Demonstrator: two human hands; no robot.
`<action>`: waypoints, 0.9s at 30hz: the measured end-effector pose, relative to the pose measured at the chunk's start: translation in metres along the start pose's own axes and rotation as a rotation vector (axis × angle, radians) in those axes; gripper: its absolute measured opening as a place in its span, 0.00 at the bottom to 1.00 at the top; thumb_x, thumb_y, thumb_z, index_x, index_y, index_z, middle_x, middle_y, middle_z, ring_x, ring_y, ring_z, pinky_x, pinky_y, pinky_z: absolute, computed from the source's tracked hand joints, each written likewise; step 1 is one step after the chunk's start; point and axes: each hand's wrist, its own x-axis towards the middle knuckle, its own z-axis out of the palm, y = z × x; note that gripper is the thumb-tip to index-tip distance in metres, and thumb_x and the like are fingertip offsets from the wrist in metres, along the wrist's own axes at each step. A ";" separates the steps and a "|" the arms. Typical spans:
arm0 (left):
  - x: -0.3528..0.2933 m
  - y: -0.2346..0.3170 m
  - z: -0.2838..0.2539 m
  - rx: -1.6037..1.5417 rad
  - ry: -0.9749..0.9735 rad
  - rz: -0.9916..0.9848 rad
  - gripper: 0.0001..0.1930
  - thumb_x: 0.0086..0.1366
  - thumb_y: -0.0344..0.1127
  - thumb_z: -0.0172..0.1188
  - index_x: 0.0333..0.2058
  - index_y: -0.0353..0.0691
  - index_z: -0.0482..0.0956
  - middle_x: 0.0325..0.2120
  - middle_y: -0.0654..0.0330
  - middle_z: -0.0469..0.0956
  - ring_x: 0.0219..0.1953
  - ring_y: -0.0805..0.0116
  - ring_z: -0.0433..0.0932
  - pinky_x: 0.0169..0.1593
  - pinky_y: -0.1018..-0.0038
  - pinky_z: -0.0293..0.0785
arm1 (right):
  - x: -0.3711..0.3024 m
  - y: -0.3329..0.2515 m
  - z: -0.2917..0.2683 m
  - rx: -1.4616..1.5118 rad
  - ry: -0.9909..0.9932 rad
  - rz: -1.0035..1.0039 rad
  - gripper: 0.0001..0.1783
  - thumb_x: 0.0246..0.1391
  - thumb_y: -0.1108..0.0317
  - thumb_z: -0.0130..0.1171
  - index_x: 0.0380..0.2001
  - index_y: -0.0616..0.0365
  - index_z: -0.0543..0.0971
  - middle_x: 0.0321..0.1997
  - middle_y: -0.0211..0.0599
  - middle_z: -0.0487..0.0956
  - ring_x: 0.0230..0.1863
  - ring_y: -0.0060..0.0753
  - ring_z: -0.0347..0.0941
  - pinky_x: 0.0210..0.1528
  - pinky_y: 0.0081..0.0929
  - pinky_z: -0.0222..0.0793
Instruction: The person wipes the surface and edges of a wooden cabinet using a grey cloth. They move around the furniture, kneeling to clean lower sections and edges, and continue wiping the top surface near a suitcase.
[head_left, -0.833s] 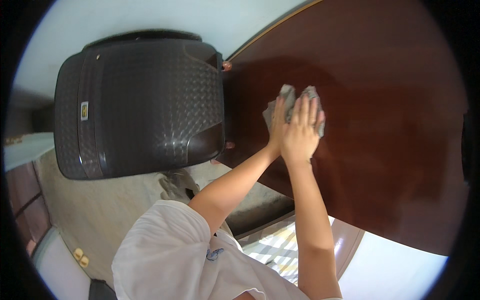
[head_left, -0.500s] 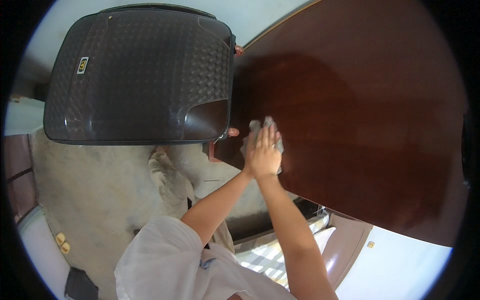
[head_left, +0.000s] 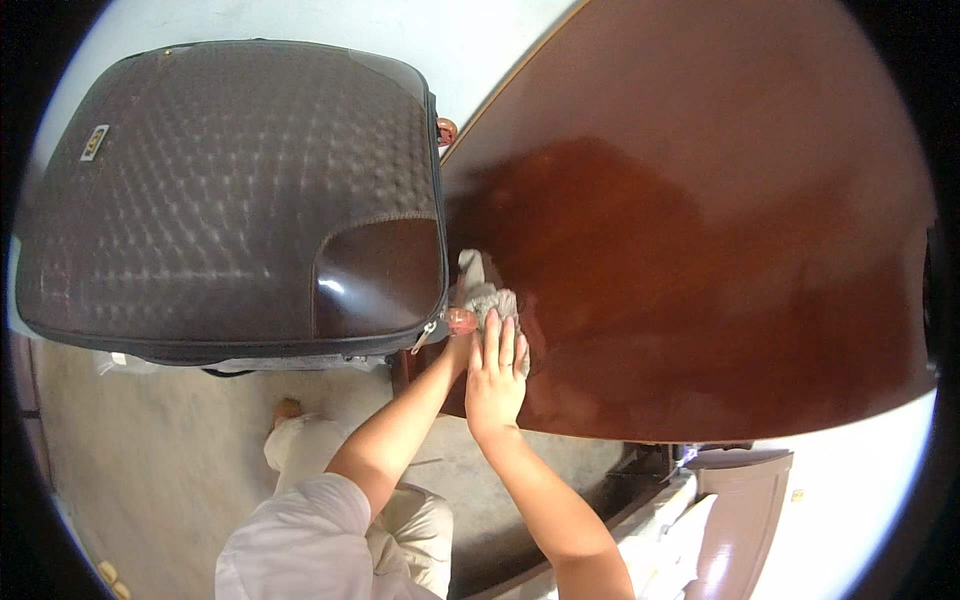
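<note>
A crumpled greyish cloth (head_left: 497, 298) lies on the glossy reddish-brown wooden tabletop (head_left: 680, 300), close to the suitcase's lower right corner. My right hand (head_left: 494, 385) rests flat over the cloth's near part, fingers stretched forward. Just left of it, my left hand (head_left: 458, 352) reaches toward the cloth beneath the suitcase corner. Its fingers are mostly hidden by a reddish wheel (head_left: 461, 320) and the cloth, so their hold does not show. The big dark brown textured suitcase (head_left: 230, 200) fills the upper left, right beside both hands.
A zipper pull (head_left: 424, 335) hangs at the suitcase corner, and another wheel (head_left: 446, 131) sticks out higher up. A pale wall (head_left: 480, 40) stands behind. Below are the concrete floor (head_left: 180, 430) and my foot (head_left: 287, 409). A brown panel (head_left: 740, 510) stands at lower right.
Both hands and the cloth have moved left and nearer, close against the suitcase corner. The left hand has slipped partly behind the wheel. The view has shifted, with the suitcase lower and further left.
</note>
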 end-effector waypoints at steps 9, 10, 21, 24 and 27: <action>0.028 -0.010 -0.002 -0.052 -0.056 0.309 0.40 0.68 0.50 0.52 0.68 0.33 0.45 0.68 0.45 0.50 0.70 0.52 0.49 0.70 0.60 0.45 | 0.023 -0.026 0.038 -0.054 0.318 0.260 0.27 0.55 0.64 0.49 0.58 0.63 0.71 0.72 0.48 0.56 0.73 0.42 0.51 0.75 0.42 0.37; 0.011 -0.012 0.001 -0.092 -0.066 0.319 0.40 0.69 0.50 0.52 0.68 0.33 0.45 0.67 0.45 0.50 0.70 0.52 0.49 0.70 0.60 0.45 | 0.012 -0.024 0.033 -0.037 0.355 0.235 0.27 0.54 0.65 0.49 0.58 0.64 0.71 0.71 0.49 0.58 0.72 0.44 0.52 0.74 0.43 0.38; -0.021 0.099 0.064 -0.237 0.006 0.630 0.40 0.65 0.54 0.54 0.63 0.25 0.55 0.66 0.37 0.52 0.70 0.44 0.46 0.70 0.53 0.41 | -0.058 0.048 -0.025 -0.408 0.863 0.247 0.25 0.45 0.70 0.53 0.49 0.67 0.78 0.63 0.44 0.68 0.71 0.41 0.55 0.72 0.58 0.38; -0.005 0.174 0.078 -0.172 0.021 0.778 0.41 0.64 0.57 0.53 0.61 0.24 0.59 0.63 0.36 0.57 0.69 0.40 0.48 0.69 0.46 0.42 | -0.044 0.079 -0.086 -0.548 0.997 0.345 0.18 0.55 0.77 0.49 0.49 0.64 0.78 0.67 0.30 0.67 0.71 0.33 0.56 0.75 0.40 0.35; -0.011 0.160 0.070 -0.181 -0.032 0.773 0.38 0.65 0.53 0.54 0.62 0.26 0.58 0.64 0.37 0.56 0.70 0.41 0.48 0.68 0.47 0.43 | -0.040 0.086 -0.078 -0.627 1.012 0.176 0.15 0.50 0.74 0.52 0.41 0.68 0.78 0.56 0.45 0.74 0.61 0.41 0.68 0.68 0.43 0.56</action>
